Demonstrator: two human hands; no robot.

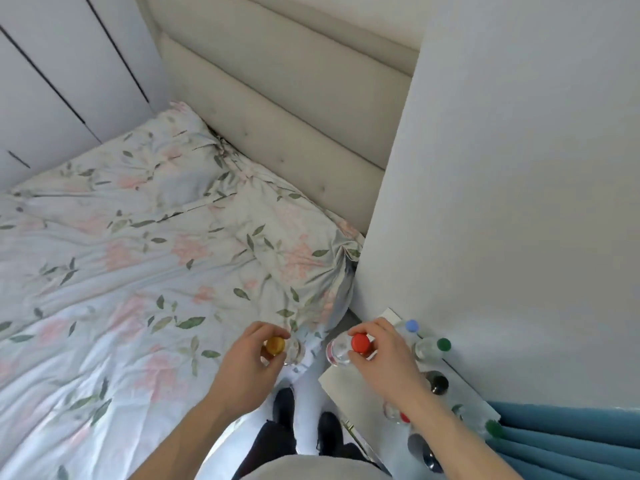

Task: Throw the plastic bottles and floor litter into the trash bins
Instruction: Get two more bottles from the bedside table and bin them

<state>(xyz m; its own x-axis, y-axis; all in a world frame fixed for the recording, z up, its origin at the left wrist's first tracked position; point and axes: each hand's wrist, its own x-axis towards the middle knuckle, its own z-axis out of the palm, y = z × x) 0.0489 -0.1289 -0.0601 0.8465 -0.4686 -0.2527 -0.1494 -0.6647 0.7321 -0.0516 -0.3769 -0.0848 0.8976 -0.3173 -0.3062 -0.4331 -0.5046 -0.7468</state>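
- Most of the view is taken up by a bed (pixel 114 258) covered in a wrinkled floral sheet, with a padded beige headboard (pixel 287 109) behind it and white wardrobe doors (pixel 52 81) at the upper left.
- One white wall panel (pixel 519 185) fills the right side, and folds of a blue curtain (pixel 561 441) show at the lower right.
- One white bedside table (pixel 341 377) stands between the bed and the wall, beneath the person's right forearm.
- Two hands reach forward; the left hand (pixel 251 355) has its fingers curled round the neck of a clear yellow-capped bottle (pixel 282 346), held over the edge of the bed.
- The right hand (pixel 384 351) grips a clear red-capped bottle (pixel 348 346) by the neck, above the near corner of the table.
- Several more plastic bottles stand on the table along the wall: a blue-capped bottle (pixel 411 328), a green-capped bottle (pixel 433 347) just beside it, and a dark-topped bottle (pixel 438 382) nearer the person.
- Others, partly hidden by the forearm, stand closer to the curtain; one green cap (pixel 494 428) shows there.
- Dark shoes (pixel 285 407) are visible on the floor below.
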